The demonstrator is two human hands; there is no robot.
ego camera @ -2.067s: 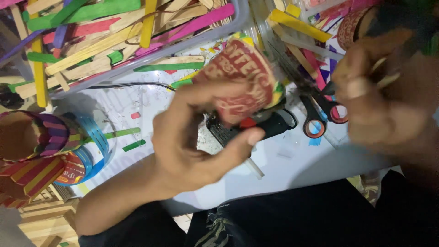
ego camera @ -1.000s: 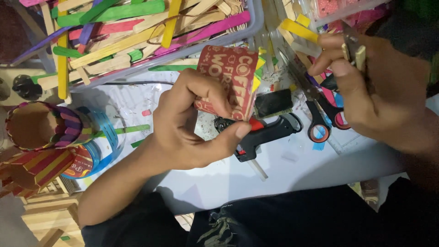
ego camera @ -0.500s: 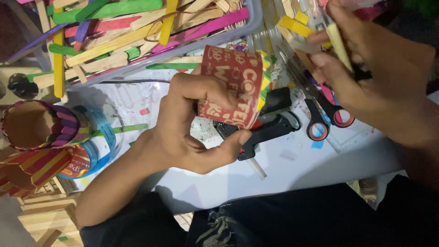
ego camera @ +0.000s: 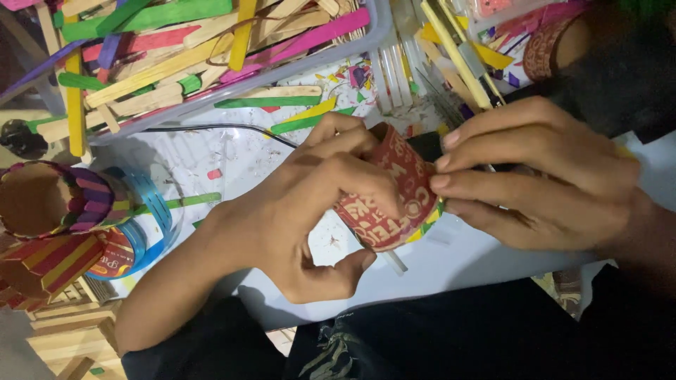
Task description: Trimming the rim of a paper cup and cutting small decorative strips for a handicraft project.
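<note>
My left hand [ego camera: 310, 204] grips a red paper cup [ego camera: 391, 193] with pale lettering, lying on its side just above the white work board [ego camera: 493, 257]. Coloured craft sticks are stuck along the cup's lower right edge. My right hand [ego camera: 535, 172] presses its fingertips against the cup's right side, where a stick meets the cup; its fingers close on that stick and cup edge. Both hands hide the things that lie beneath them on the board.
A clear tray [ego camera: 232, 74] full of coloured craft sticks stands at the back left. Two stick-covered cups [ego camera: 49, 200] and a blue tape roll [ego camera: 151, 211] sit at the left. A black cable [ego camera: 211, 128] runs across the board. Loose sticks [ego camera: 458, 53] lie at the back right.
My right hand has come down from the back right onto the cup's side. The cup has sunk lower and to the right, and the glue gun and scissors are now hidden.
</note>
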